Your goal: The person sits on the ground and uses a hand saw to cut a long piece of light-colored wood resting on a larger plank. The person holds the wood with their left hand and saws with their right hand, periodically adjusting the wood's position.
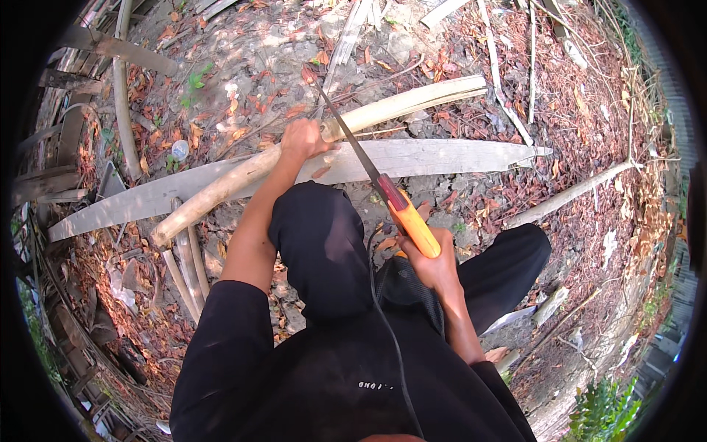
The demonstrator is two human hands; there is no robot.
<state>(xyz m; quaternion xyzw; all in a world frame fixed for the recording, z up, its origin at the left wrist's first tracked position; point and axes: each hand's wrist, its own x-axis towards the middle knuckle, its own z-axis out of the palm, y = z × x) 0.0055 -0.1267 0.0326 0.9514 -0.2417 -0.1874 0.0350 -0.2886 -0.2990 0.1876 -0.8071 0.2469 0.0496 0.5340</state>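
Note:
A pale wooden pole [221,193] lies slantwise over a long grey plank [434,156] on the ground. My left hand [303,140] is closed round the pole near its middle. Just right of those fingers, an end-like edge shows on the pole's far right part [420,99]; I cannot tell whether it is joined to the left part. In my right hand [431,259] is a handsaw [414,225] with an orange and dark red handle. Its narrow blade points up and left, crossing the pole close to my left hand; whether the teeth touch the wood is unclear.
Dry leaves cover the soil. Stacked boards [62,169] stand along the left side, and short sticks [188,265] lie under the pole's near end. A branch [571,195] is at the right. My bent knees [317,243] are close to the plank.

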